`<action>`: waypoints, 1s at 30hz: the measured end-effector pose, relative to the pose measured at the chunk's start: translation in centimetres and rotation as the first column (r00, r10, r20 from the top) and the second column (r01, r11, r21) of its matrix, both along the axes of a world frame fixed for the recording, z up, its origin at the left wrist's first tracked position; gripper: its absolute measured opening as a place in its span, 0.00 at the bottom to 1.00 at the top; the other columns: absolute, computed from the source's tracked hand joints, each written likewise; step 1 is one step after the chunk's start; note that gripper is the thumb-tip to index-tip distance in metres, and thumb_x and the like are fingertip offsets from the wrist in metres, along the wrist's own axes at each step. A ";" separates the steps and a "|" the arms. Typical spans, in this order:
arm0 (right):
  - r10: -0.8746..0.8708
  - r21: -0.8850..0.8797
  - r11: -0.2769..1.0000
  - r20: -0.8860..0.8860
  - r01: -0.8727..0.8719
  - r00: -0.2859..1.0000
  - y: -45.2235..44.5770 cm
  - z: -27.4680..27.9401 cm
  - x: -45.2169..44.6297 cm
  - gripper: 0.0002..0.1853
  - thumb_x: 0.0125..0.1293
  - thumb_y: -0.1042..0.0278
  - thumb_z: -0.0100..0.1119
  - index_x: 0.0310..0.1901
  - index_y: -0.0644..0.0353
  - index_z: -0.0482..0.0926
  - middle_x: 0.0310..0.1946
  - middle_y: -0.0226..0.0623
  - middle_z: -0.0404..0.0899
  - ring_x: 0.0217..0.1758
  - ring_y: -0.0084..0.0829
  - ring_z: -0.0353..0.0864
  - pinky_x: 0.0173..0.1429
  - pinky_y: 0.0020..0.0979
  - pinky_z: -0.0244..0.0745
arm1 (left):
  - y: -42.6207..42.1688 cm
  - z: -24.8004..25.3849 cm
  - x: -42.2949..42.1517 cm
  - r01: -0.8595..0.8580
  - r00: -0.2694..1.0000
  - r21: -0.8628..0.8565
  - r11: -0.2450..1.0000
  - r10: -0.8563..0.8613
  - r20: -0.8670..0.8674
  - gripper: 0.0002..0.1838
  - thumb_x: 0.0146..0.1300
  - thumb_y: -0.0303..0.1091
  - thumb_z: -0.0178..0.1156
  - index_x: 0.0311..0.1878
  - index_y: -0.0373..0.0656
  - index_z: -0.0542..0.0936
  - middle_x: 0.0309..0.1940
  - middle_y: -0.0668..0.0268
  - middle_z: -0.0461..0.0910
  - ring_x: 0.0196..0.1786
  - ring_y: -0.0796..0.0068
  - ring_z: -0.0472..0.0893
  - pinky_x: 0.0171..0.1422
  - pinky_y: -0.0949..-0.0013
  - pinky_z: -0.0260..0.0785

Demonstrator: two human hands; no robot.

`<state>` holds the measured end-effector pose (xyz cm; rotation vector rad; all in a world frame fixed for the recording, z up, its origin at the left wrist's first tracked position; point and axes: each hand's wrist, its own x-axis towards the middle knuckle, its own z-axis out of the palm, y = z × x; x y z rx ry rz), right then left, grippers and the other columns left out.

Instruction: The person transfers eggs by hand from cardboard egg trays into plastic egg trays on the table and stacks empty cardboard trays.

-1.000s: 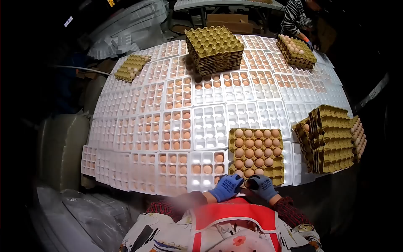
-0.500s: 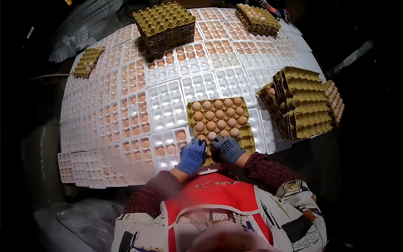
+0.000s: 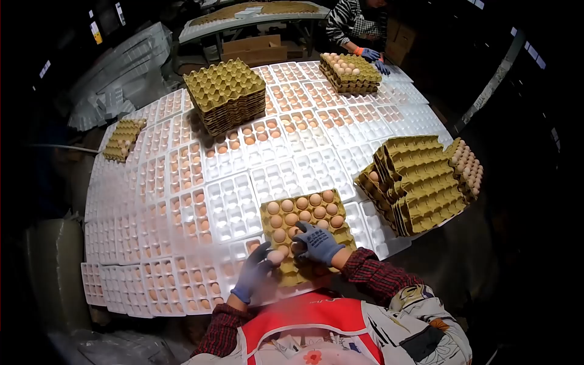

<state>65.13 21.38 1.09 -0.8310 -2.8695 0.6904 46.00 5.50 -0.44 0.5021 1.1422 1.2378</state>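
A brown pulp egg tray (image 3: 359, 263) with rows of brown eggs lies in front of me, over the white plastic trays. My left hand (image 3: 250, 275), in a blue-grey glove, is at the tray's left edge, its fingers closed round a pale egg (image 3: 275, 257). Over the middle of the tray, my right hand (image 3: 320, 244) in a matching glove has its fingers curled round another egg (image 3: 298, 247), partly hidden by them. White plastic egg trays (image 3: 233, 207) spread across the table, some cells holding eggs.
Stacked pulp trays (image 3: 225, 91) stand at the back; more empty ones (image 3: 420, 182) lean at the right beside a tray of eggs (image 3: 467, 167). A small pulp tray (image 3: 123, 141) sits far left. Across the table, a co-worker (image 3: 359, 27) has gloved hands by another egg-topped stack (image 3: 350, 76).
The view has tilted up, showing the co-worker. My hands have moved apart: the left to the tray's left edge with an egg, the right over the eggs. Fewer eggs fill the tray's near rows.
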 end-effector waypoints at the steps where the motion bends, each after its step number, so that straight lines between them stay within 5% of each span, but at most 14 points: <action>1: -0.009 0.235 0.971 0.187 -0.036 0.982 -1.2 -0.5 -0.6 0.13 0.59 0.63 0.60 0.43 0.57 0.85 0.59 0.47 0.71 0.53 0.44 0.75 0.54 0.39 0.74 | 0.4 4.4 0.1 -0.080 0.974 -0.063 0.995 0.091 0.206 0.28 0.67 0.30 0.58 0.70 0.43 0.66 0.57 0.66 0.76 0.52 0.71 0.79 0.52 0.67 0.73; 3: -0.018 0.372 0.925 0.243 -0.076 0.970 -2.3 -2.6 -0.9 0.12 0.58 0.64 0.59 0.41 0.57 0.85 0.57 0.46 0.72 0.49 0.44 0.75 0.51 0.39 0.74 | 0.9 3.7 -0.5 -0.105 0.951 0.011 0.994 0.097 0.295 0.28 0.67 0.31 0.59 0.69 0.41 0.67 0.57 0.66 0.75 0.50 0.73 0.78 0.51 0.68 0.73; 5: -0.035 0.501 0.857 0.293 -0.122 0.956 -2.2 -3.6 -1.3 0.11 0.57 0.64 0.58 0.39 0.57 0.85 0.56 0.45 0.72 0.46 0.44 0.75 0.47 0.39 0.74 | 2.3 -1.4 -1.3 0.149 0.968 -0.013 0.989 -0.149 -0.201 0.22 0.65 0.36 0.63 0.61 0.42 0.75 0.57 0.63 0.75 0.49 0.67 0.80 0.49 0.64 0.74; 6: -0.006 0.494 0.858 0.292 -0.145 0.957 -1.8 -3.3 -1.4 0.11 0.57 0.65 0.58 0.39 0.57 0.85 0.54 0.44 0.72 0.46 0.44 0.75 0.45 0.38 0.74 | 2.7 -1.0 -0.3 0.231 0.679 0.046 0.972 -0.127 -0.723 0.22 0.61 0.38 0.66 0.57 0.42 0.78 0.60 0.59 0.73 0.53 0.61 0.79 0.51 0.61 0.75; 7: 0.028 0.477 0.861 0.296 -0.173 0.955 -1.5 -3.1 -1.3 0.11 0.57 0.65 0.58 0.38 0.57 0.84 0.53 0.43 0.73 0.46 0.45 0.76 0.44 0.38 0.75 | 3.1 -0.9 0.9 0.330 0.162 0.034 0.944 -0.021 -0.987 0.22 0.57 0.40 0.70 0.53 0.42 0.81 0.63 0.55 0.72 0.58 0.56 0.78 0.54 0.58 0.75; 9: 0.003 0.386 0.916 0.266 -0.109 0.964 -1.1 -1.9 -1.5 0.09 0.57 0.64 0.58 0.36 0.58 0.83 0.51 0.42 0.73 0.45 0.44 0.76 0.42 0.37 0.76 | 4.0 -1.9 2.5 0.347 -0.200 -0.119 0.930 -0.051 -0.979 0.18 0.53 0.38 0.69 0.47 0.44 0.81 0.62 0.53 0.71 0.56 0.51 0.75 0.51 0.53 0.75; 13: -0.140 0.051 0.989 0.086 0.136 0.986 -0.1 0.0 -0.1 0.16 0.53 0.54 0.68 0.40 0.53 0.81 0.60 0.46 0.71 0.55 0.48 0.77 0.51 0.44 0.77 | 4.9 -6.1 4.1 0.198 -0.474 -0.270 0.942 -0.149 -0.868 0.14 0.52 0.38 0.64 0.42 0.46 0.80 0.61 0.56 0.70 0.55 0.49 0.74 0.50 0.54 0.73; 15: -0.189 -0.153 0.977 -0.274 0.152 0.943 1.6 -2.1 1.2 0.20 0.51 0.59 0.74 0.45 0.54 0.82 0.53 0.43 0.77 0.50 0.42 0.80 0.51 0.41 0.78 | 4.9 -3.8 3.5 0.257 -0.423 -0.328 0.909 -0.200 -0.884 0.15 0.53 0.39 0.65 0.43 0.46 0.81 0.60 0.56 0.71 0.55 0.50 0.74 0.50 0.56 0.74; 17: -0.686 -0.907 0.382 -0.149 0.179 0.712 0.7 -1.5 1.2 0.20 0.51 0.65 0.76 0.47 0.57 0.82 0.51 0.39 0.78 0.51 0.36 0.80 0.53 0.37 0.77 | 3.9 -1.7 1.2 0.216 0.059 -0.040 0.976 -0.053 -0.997 0.19 0.52 0.42 0.71 0.45 0.45 0.83 0.58 0.56 0.74 0.54 0.58 0.78 0.54 0.60 0.74; 20: -0.549 -0.870 0.487 -0.238 0.076 0.801 -2.3 -0.8 -0.4 0.22 0.52 0.67 0.77 0.49 0.58 0.82 0.54 0.36 0.77 0.56 0.30 0.78 0.56 0.34 0.75 | -0.9 -2.5 -3.8 -0.103 0.652 0.164 0.981 0.191 -0.734 0.20 0.53 0.43 0.74 0.47 0.46 0.85 0.55 0.56 0.77 0.55 0.58 0.79 0.59 0.61 0.73; 21: -0.239 -0.613 0.787 -0.400 -0.065 0.885 -3.9 -2.1 -1.1 0.25 0.51 0.66 0.77 0.52 0.55 0.81 0.57 0.38 0.74 0.58 0.34 0.78 0.58 0.36 0.75 | -3.5 -1.8 -5.0 -0.215 0.722 0.151 0.965 0.261 -0.641 0.20 0.53 0.46 0.73 0.47 0.47 0.85 0.55 0.56 0.77 0.56 0.56 0.79 0.59 0.61 0.74; 23: 0.204 -0.219 0.946 -0.173 -0.240 0.963 -7.7 0.6 -3.6 0.20 0.52 0.59 0.72 0.47 0.52 0.81 0.59 0.43 0.71 0.56 0.45 0.77 0.53 0.40 0.77 | -9.4 -1.8 -5.9 -0.206 0.394 0.083 0.975 0.160 -0.905 0.18 0.53 0.45 0.73 0.46 0.50 0.85 0.56 0.57 0.76 0.55 0.55 0.79 0.57 0.60 0.75; 25: 0.466 0.035 0.884 -0.043 -0.465 0.884 -10.7 -0.3 -5.3 0.13 0.57 0.61 0.64 0.41 0.56 0.80 0.56 0.42 0.71 0.49 0.46 0.75 0.47 0.39 0.78 | -13.2 -0.4 -4.1 -0.125 0.271 -0.159 0.979 -0.121 -0.955 0.19 0.51 0.45 0.72 0.46 0.52 0.84 0.57 0.59 0.75 0.54 0.55 0.79 0.55 0.57 0.76; 30: 0.512 0.107 0.834 0.214 -0.541 0.832 -13.3 -5.0 -7.8 0.12 0.58 0.64 0.60 0.44 0.53 0.78 0.56 0.44 0.70 0.47 0.43 0.76 0.42 0.40 0.80 | -15.0 -3.9 0.2 -0.031 -0.037 -0.250 0.968 -0.251 -0.967 0.21 0.52 0.42 0.67 0.50 0.53 0.78 0.61 0.59 0.72 0.57 0.55 0.74 0.51 0.56 0.76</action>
